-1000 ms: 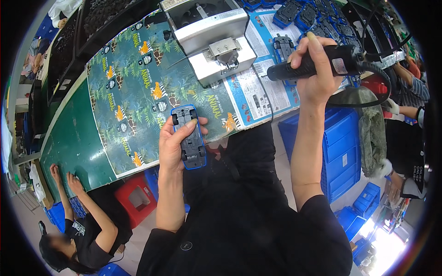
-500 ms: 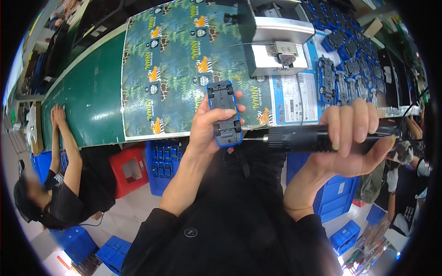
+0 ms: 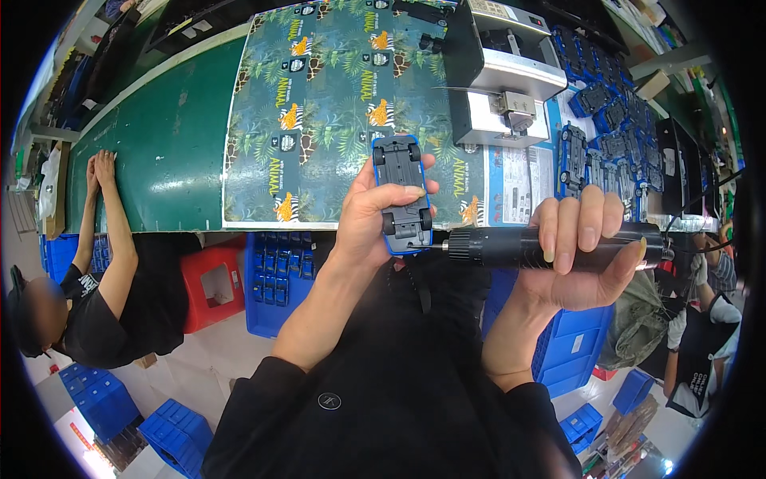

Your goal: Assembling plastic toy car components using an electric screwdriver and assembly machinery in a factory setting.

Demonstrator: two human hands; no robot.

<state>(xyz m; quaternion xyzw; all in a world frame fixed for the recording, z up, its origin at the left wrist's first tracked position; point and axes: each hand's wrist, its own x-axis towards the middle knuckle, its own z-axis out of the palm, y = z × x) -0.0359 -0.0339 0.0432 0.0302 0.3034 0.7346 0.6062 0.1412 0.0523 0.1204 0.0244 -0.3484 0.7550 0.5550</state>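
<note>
My left hand (image 3: 369, 211) is closed round a blue toy car (image 3: 403, 188), its black underside with the wheels turned up and my thumb lying across it. In my right hand (image 3: 578, 247) is a black electric screwdriver (image 3: 511, 246), held level with its bit pointing left. The bit's tip meets the lower end of the car's underside; whether it sits in a screw cannot be made out. Both hands are just in front of the bench edge.
A metal machine (image 3: 511, 104) stands on the patterned sheet (image 3: 319, 136) covering the green bench (image 3: 167, 152). Several toy cars (image 3: 614, 152) lie at the right. A blue tray (image 3: 275, 315) of car parts is below the edge. At left a co-worker (image 3: 112, 295) rests both hands on the bench.
The screwdriver has moved left, so its bit now reaches over the car's lower end. The whole view has shifted slightly. My left hand keeps its hold on the car.
</note>
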